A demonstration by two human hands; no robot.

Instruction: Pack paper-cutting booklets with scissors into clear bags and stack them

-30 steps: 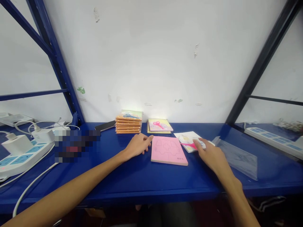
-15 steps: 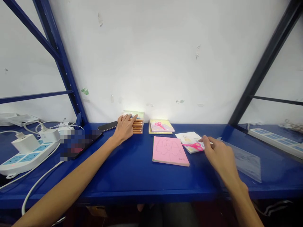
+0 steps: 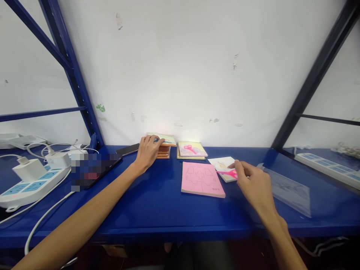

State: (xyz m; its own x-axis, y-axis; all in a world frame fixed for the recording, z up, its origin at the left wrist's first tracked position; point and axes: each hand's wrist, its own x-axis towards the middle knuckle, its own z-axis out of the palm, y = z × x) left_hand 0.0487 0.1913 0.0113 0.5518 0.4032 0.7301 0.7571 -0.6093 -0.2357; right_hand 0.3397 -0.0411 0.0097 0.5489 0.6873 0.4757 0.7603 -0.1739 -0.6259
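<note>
Starting from the far left, a white power strip [image 3: 30, 193] sits on the blue steel shelf [image 3: 168, 228], with two white chargers [image 3: 28, 169] plugged into it and white cables [image 3: 47, 221] trailing nearby. Next comes a pixelated object [image 3: 94, 170], too blurred to tell, then a black phone [image 3: 126, 149] just beside the left hand [image 3: 147, 153]. That hand's fingers [image 3: 157, 140] lie slightly spread and curved over the top booklet [image 3: 167, 139], which sits askew on a stack of orange-edged booklets [image 3: 163, 152]; whether it grips, I cannot tell. To the right lie a pile of scissors-cover booklets [image 3: 192, 149] and a pink booklet [image 3: 202, 179] printed with a car outline. The right hand [image 3: 254, 185] has its fingertips [image 3: 234, 164] touching a white scissors-cover booklet [image 3: 223, 168], fingers together, any pinch hidden. Further right lie a clear plastic sleeve [image 3: 287, 191] and a second power strip [image 3: 326, 168].
</note>
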